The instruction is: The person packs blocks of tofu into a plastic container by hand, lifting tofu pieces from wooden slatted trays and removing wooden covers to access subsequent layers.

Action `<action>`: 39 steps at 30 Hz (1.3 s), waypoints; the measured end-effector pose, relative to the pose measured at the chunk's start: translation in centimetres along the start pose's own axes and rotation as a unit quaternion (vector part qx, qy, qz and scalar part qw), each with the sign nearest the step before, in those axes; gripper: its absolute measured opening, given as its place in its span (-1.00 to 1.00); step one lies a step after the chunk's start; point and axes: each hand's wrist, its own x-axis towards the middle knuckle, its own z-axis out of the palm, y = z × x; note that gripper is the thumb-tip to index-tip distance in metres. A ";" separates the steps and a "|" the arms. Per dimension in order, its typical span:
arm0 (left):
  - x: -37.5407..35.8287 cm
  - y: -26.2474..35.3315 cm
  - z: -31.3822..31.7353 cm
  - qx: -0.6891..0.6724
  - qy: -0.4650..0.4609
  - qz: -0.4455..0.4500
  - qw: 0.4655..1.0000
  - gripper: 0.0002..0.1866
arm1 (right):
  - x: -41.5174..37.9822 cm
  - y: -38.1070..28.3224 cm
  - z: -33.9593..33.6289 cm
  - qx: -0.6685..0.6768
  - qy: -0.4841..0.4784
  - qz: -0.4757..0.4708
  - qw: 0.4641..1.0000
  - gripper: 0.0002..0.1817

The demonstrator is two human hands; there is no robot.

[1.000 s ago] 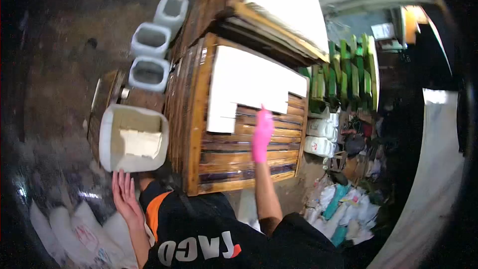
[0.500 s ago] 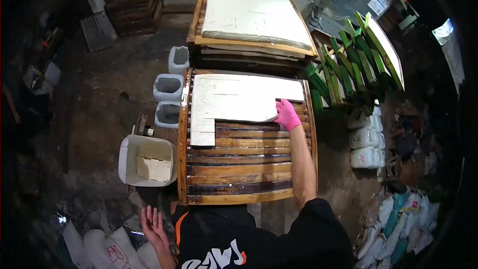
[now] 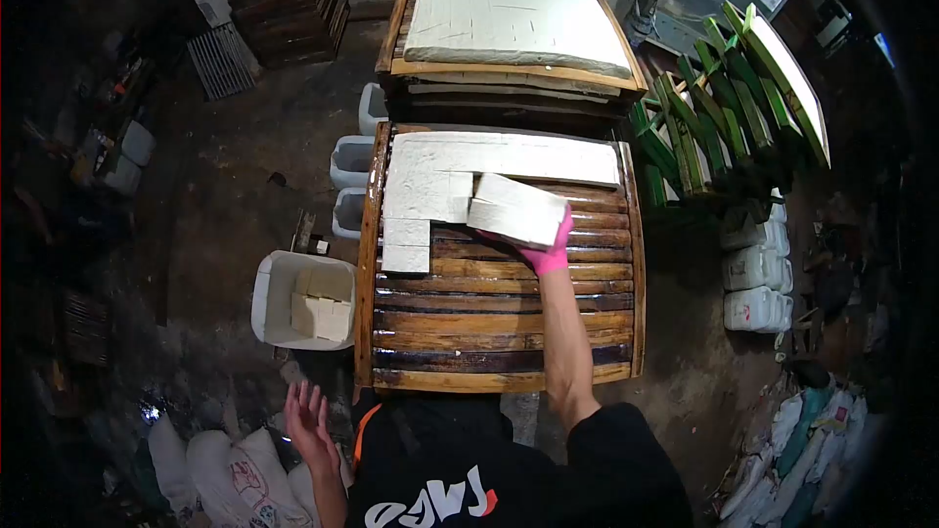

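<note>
My right hand (image 3: 550,249), in a pink glove, is closed round the right end and underside of a chunk of white tofu (image 3: 518,210). The chunk is lifted and tilted over a slatted wooden board (image 3: 489,332), with a cut line across it. Left of and behind it lies the remaining tofu slab (image 3: 421,166), scored with cuts and stepped along its near edge. My left hand (image 3: 311,422) is bare and empty, fingers apart, low at the left beside my body. Nearest to it is a white plastic bin (image 3: 279,305) with several pale tofu pieces inside.
Behind the board stands a stack of wooden trays topped by a full tofu slab (image 3: 518,15). Cut-open plastic jugs (image 3: 350,161) line the left side. Green-edged frames (image 3: 729,98) lean at the right, above white jugs (image 3: 753,293). Sacks (image 3: 225,469) lie at lower left.
My right hand has pulled the tofu chunk away from the slab, lifting and tilting it toward me. The left hand stays open at the side. The view has shifted slightly.
</note>
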 end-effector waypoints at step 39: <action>21.3 8.5 -14.9 0.198 -0.044 -0.278 0.939 -0.49 | 12.4 56.3 -13.9 -0.726 0.360 -0.005 0.586 -0.60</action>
